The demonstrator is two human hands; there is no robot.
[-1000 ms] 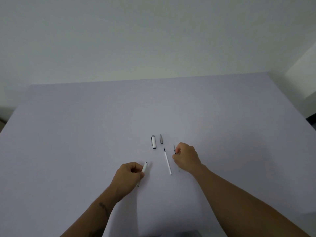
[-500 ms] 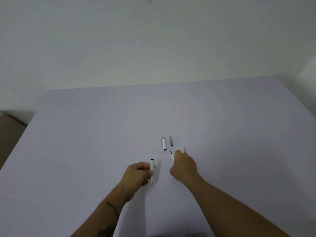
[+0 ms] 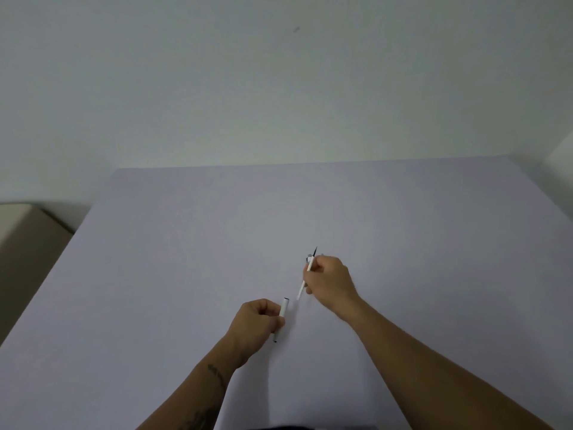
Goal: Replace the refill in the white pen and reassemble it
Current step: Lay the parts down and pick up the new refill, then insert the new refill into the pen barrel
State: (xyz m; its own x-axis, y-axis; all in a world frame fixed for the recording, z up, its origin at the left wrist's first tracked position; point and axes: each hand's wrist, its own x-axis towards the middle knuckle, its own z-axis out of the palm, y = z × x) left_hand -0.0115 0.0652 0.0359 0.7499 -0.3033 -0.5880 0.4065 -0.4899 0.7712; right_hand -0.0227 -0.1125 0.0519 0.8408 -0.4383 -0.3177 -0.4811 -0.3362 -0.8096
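My left hand (image 3: 255, 323) grips the white pen barrel (image 3: 283, 308), which stands tilted with its open dark-rimmed end up. My right hand (image 3: 329, 279) pinches a thin white refill (image 3: 302, 287) lifted off the table; its dark tip points up and away and its tail slants down toward the barrel. The two are a short gap apart. The pen cap and grey tip piece lie just behind my right hand, mostly hidden; only a sliver (image 3: 308, 259) shows by the refill.
The work happens on a wide pale lilac table (image 3: 186, 259) with a plain white wall behind. A beige box (image 3: 21, 231) stands off the table's left edge.
My right hand left the second refill on the table, picked up the white refill and raised it, tilted toward the barrel. My left hand kept the barrel. The camera tilted upward.
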